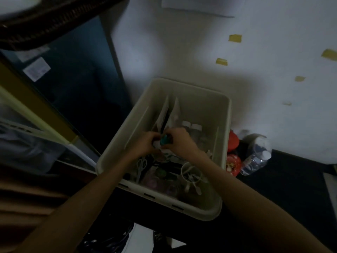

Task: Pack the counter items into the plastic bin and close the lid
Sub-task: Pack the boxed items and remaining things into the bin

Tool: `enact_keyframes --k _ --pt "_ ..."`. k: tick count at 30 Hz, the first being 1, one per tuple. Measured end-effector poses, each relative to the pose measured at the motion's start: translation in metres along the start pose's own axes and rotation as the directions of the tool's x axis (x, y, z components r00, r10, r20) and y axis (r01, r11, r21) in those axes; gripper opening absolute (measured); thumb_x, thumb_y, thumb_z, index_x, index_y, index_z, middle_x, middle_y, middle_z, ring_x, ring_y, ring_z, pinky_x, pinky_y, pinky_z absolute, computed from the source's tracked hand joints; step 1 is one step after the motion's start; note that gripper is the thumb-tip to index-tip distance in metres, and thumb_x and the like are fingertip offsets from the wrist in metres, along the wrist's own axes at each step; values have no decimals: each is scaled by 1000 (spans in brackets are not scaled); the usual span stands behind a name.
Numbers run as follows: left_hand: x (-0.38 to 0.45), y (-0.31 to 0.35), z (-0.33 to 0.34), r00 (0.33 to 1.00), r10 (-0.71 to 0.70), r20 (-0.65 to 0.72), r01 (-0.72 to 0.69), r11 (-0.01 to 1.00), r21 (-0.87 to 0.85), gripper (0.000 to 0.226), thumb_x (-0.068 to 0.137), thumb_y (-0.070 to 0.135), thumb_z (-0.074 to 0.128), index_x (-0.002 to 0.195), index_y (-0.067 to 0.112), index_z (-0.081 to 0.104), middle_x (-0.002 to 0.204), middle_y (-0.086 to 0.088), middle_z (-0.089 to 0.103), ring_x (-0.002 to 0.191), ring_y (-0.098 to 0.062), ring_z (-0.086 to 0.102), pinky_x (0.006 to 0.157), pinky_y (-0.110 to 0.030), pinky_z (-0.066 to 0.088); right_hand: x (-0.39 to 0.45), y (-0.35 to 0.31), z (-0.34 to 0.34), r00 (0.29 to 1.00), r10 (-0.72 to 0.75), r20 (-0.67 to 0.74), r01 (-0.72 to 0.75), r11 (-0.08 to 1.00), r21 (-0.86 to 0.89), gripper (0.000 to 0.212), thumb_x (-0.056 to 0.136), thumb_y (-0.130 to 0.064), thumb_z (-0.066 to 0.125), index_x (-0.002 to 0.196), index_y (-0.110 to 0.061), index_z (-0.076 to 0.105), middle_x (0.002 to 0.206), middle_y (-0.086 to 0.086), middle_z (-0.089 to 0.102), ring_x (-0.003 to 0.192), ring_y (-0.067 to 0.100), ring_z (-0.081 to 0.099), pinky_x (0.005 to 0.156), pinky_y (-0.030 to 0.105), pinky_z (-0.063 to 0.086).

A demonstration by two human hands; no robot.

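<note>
Beside the bin (184,88), right: clear water bottle (256,157) and red containers (233,141) on the dark table (291,179). Scissors (141,164), white cup (191,172), jars crowd the bin. Your left hand (144,143) and right hand (179,141) meet inside it, fingers curled around a small teal-capped item (163,142).

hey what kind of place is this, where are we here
Probably a home, a dim kitchen or utility corner: a plastic bin of household odds and ends on a dark counter, water bottles beside it, against a white wall.
</note>
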State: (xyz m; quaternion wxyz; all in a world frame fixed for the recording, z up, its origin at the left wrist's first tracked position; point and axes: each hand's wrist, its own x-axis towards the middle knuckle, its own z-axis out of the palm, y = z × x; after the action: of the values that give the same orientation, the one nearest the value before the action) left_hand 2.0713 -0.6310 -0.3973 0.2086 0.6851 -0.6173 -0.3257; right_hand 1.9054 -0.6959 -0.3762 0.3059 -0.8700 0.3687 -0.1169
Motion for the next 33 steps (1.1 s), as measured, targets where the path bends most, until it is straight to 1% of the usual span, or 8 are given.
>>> enact_keyframes --k 6,11,15,18,24,29,31,33 --pt "17 -12 10 995 -48 85 36 990 137 37 73 15 80 108 5 71 102 -9 72 90 -17 66 75 -30 50 9 14 29 996 75 51 -74 997 -37 28 80 -22 77 101 -6 70 99 12 70 89 25 66 78 41 55" --pt "28 -21 14 986 -71 149 35 972 230 34 76 14 75 109 9 72 103 -6 71 95 -21 66 71 -25 43 10 23 40 991 117 68 -116 993 -29 22 80 -10 77 101 -8 72 102 10 70 91 22 66 78 35 56" --pt "33 -24 15 979 -104 173 66 975 212 24 83 13 67 104 1 71 105 -14 71 95 -26 67 82 -37 53 12 27 38 986 143 91 -137 988 -68 22 80 -12 75 102 -10 69 106 10 69 95 24 65 79 37 56" --pt "33 -23 16 980 -103 172 60 969 238 28 80 14 71 106 4 71 106 -11 71 98 -24 67 85 -39 54 11 31 38 986 138 97 -128 986 -105 26 82 -16 73 105 -10 66 108 11 68 96 27 65 78 37 55" --pt "29 -18 10 986 -98 134 57 958 281 35 76 20 78 111 18 70 114 -1 70 100 -15 64 87 -29 51 9 28 31 977 141 158 -110 975 -195 39 85 -28 71 116 -10 57 112 12 65 100 29 64 81 41 56" --pt "16 25 -10 998 -55 23 48 971 235 30 71 17 82 98 13 70 94 -2 70 87 -18 67 72 -29 53 -28 22 -31 998 53 -36 -54 998 -12 35 84 -34 73 112 -17 62 105 0 67 88 14 65 76 34 58" --pt "4 64 -15 998 17 -58 -5 981 194 26 74 16 81 95 13 66 87 4 66 82 -11 64 66 -20 48 -54 22 -69 981 41 -190 -23 995 94 27 87 -30 70 111 -18 65 101 -6 69 85 4 64 76 22 56" --pt "-2 107 -10 977 146 -155 -118 977 178 24 75 18 81 93 16 65 87 6 67 81 -8 63 69 -21 51 -83 29 -107 945 87 -316 -30 983 179 19 90 -27 67 108 -20 66 97 -12 69 83 0 65 76 15 55"
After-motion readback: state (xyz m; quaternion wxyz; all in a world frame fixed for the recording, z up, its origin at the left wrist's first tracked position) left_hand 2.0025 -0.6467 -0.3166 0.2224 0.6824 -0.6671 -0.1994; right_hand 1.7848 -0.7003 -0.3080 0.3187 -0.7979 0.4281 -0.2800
